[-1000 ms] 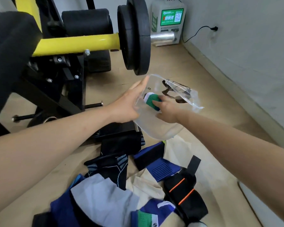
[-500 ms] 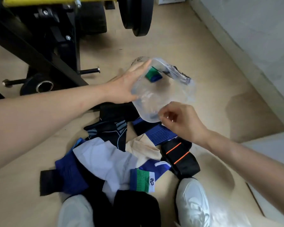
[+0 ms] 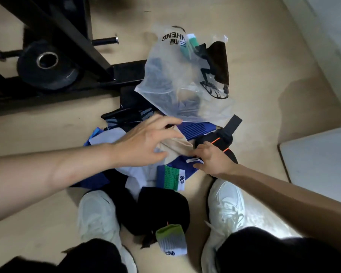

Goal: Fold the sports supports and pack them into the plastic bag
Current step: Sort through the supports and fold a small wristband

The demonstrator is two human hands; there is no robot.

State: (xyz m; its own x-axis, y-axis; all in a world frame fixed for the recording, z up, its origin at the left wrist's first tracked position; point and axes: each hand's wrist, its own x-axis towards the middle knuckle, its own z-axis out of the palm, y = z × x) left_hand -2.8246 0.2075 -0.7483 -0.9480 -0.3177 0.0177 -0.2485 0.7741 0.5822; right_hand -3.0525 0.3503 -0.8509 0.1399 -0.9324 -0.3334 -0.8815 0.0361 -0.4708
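The clear plastic bag (image 3: 177, 79) with black print lies on the floor at the far end of the pile, and a green-and-white support (image 3: 191, 46) shows inside it. A beige support (image 3: 177, 146) lies in the middle of the heap. My left hand (image 3: 146, 142) hovers over it with fingers spread and lightly bent. My right hand (image 3: 211, 158) pinches its right edge, beside a black strap with orange stripes (image 3: 219, 138). Blue (image 3: 195, 129), white (image 3: 138, 174), green-patched (image 3: 171, 178) and black (image 3: 161, 207) supports lie around.
A black gym machine frame (image 3: 73, 42) and a weight plate (image 3: 45, 69) stand at the far left. My two white shoes (image 3: 98, 215) (image 3: 224, 205) flank the pile. A grey-green support (image 3: 171, 241) lies between my legs. A white panel (image 3: 319, 164) sits at the right.
My left hand let go of the bag, which now lies on the floor. Both hands came down to the beige support in the pile. My view tilted downward.
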